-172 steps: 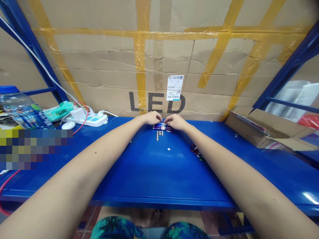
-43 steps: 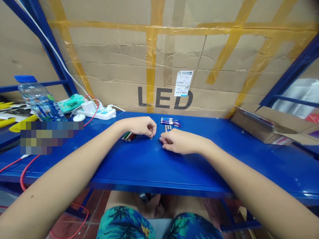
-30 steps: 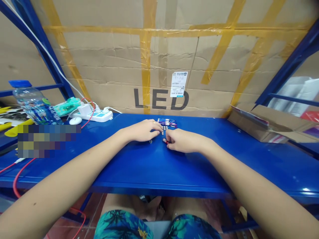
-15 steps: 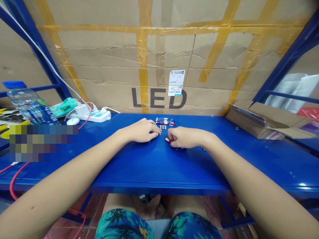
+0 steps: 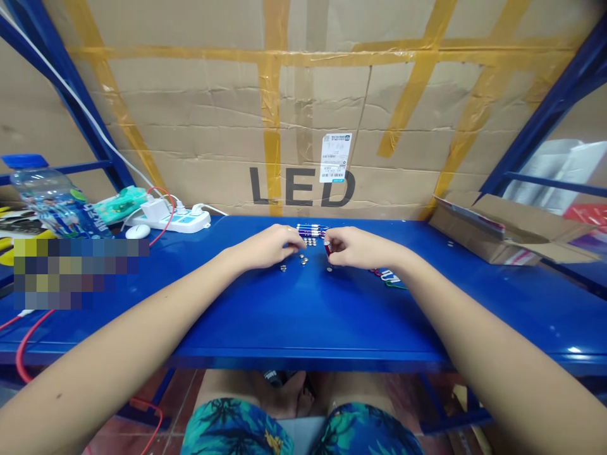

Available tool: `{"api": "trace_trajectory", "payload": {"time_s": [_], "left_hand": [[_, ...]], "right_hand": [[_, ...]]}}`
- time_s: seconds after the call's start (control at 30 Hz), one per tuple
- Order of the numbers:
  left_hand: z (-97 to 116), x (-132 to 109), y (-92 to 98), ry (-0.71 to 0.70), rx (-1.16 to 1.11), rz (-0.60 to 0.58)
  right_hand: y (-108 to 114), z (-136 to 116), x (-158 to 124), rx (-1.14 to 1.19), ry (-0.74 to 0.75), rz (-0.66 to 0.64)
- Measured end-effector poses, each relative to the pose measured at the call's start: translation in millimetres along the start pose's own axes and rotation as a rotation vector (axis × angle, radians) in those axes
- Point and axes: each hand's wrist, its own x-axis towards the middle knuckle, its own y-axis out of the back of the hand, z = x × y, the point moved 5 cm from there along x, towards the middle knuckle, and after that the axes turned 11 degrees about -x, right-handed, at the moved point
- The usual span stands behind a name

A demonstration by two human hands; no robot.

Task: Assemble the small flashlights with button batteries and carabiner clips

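My right hand [image 5: 348, 248] pinches a small red metal tube [image 5: 327, 248] with a silver end, much like a mini flashlight body, and tilts it nearly upright over the table. A single silver button cell [image 5: 329, 270] lies just beneath it. To the left, my left hand [image 5: 283, 246] hovers with its fingers loosely bent and apart, with nothing visible in them. Several loose button cells [image 5: 303, 259] lie near its fingertips, and a few more cells [image 5: 283, 268] are below the palm. Behind, button cells in rows [image 5: 310, 241] sit before several blue and purple metal tubes [image 5: 310, 230].
Red, silver and green carabiner clips [image 5: 391, 278] lie beside my right wrist. An open cardboard box [image 5: 493, 234] stands at the right. On the left are a power strip [image 5: 190, 220], a white mouse-like object [image 5: 138, 232] and a bottle [image 5: 52, 196]. A large carton [image 5: 213, 126] walls the back.
My right hand has risen slightly and turned the red tube more upright, uncovering a button cell and the clips. My left hand has lifted a little off the loose cells.
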Motion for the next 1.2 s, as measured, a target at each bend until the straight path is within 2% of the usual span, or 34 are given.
{"api": "trace_trajectory", "payload": {"time_s": [0.2,0.27,0.4,0.5,0.67,0.8,0.93,1.2], "left_hand": [[0,8,-11.5,-0.036,0.003,-0.115],[0,10,-11.3,0.021,-0.002,-0.112],[-6,7,-9.0,0.24,-0.062,-0.12],[-6,4,-5.8,0.275,-0.119,-0.073],[10,1,7.3,0.11,-0.157,0.267],[28,0,9.5,-0.051,-0.095,0.436],[39,-2,8.1,-0.188,0.004,0.492],[47,-5,6.8,-0.354,0.107,0.46]], "right_hand": [[-4,-4,3,0.027,0.082,0.023],[-5,-4,3,0.021,0.091,0.025],[-7,-5,3,0.015,0.113,0.019],[-8,-5,5,-0.007,0.129,0.06],[-9,0,9,-0.006,0.149,0.189],[-6,1,9,0.077,0.196,0.267],[-4,1,8,0.143,0.233,0.294],[-2,4,10,0.227,0.232,0.286]]}}
